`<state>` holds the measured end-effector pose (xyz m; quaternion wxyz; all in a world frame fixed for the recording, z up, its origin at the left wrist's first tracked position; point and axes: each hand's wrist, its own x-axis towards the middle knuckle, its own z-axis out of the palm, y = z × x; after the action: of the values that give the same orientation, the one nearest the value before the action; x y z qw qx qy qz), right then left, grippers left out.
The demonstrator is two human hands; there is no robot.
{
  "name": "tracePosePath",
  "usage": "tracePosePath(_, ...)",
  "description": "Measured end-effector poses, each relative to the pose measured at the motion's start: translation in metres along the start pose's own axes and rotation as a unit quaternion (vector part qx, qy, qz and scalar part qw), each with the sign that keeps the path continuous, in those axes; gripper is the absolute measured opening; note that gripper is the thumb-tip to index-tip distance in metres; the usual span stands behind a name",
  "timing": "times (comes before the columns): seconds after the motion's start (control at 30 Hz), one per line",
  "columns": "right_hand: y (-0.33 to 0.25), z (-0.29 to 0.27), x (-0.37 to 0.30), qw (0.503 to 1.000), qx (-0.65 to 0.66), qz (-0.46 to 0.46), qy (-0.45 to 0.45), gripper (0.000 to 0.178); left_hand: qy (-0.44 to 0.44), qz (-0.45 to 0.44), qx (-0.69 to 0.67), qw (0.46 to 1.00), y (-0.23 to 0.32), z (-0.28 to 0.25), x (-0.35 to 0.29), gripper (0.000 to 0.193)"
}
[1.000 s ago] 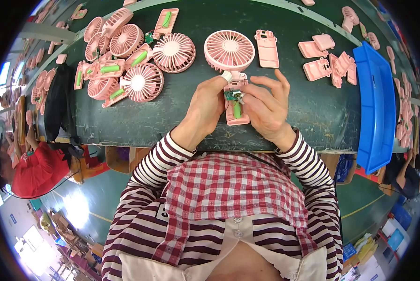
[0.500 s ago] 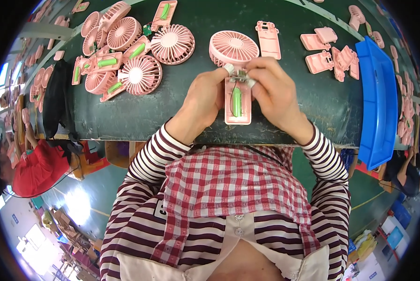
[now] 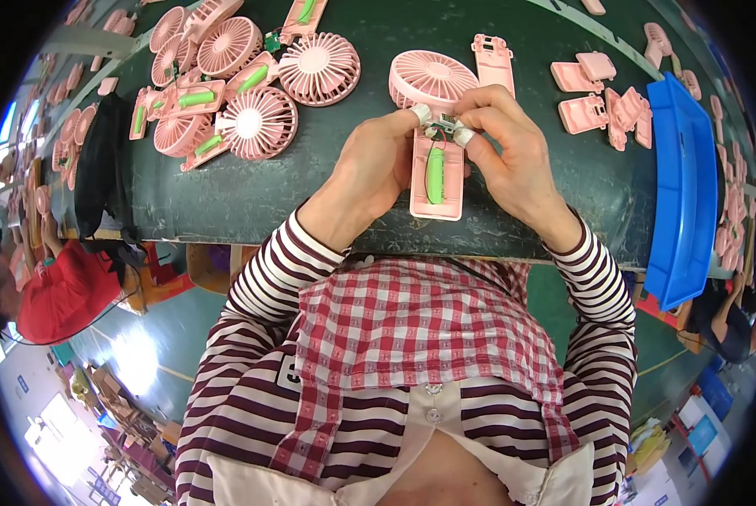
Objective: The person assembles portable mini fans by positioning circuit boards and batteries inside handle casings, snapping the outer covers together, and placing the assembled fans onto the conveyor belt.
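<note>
A pink handheld fan (image 3: 433, 78) lies face up before me, its handle open and pointing at me. In the handle sits a green battery cell (image 3: 435, 175) with thin wires. My left hand (image 3: 368, 160) is closed round the handle's left side, its white-covered thumb at the neck. At the same spot a small green circuit board (image 3: 447, 123) is tilted up, pinched between the thumb and fingers of my right hand (image 3: 513, 148). That thumb also wears a white cover. The fingers of my left hand under the handle are hidden.
Several pink fans with green cells (image 3: 260, 123) are heaped at the left. A pink handle cover (image 3: 494, 63) lies behind my right hand, and more pink covers (image 3: 582, 112) are farther right. A blue tray (image 3: 680, 194) stands at the table's right edge. Co-workers sit at both sides.
The view has shifted slightly. My right fingers have moved on the board, with the thumb now below it and the fingers above; the board is tilted differently. My left hand keeps its hold.
</note>
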<state>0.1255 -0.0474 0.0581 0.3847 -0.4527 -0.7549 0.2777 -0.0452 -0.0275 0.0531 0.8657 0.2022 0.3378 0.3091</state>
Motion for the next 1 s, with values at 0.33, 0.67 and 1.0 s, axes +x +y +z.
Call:
tracePosePath(0.33,0.001,0.002,0.0,0.997,-0.055,-0.047,-0.003,0.008,0.041,-0.003,-0.004,0.999,-0.004,-0.001,0.002,0.034)
tracePosePath(0.67,-0.001,0.006,-0.005,0.992,-0.095,-0.088,0.002,0.014,0.078,0.001,-0.028,0.997,-0.008,-0.001,0.001,0.027)
tracePosePath(1.0,-0.007,0.006,-0.004,0.984,-0.137,-0.099,-0.049,0.023,0.065,0.013,-0.016,0.998,-0.011,-0.002,-0.004,0.028)
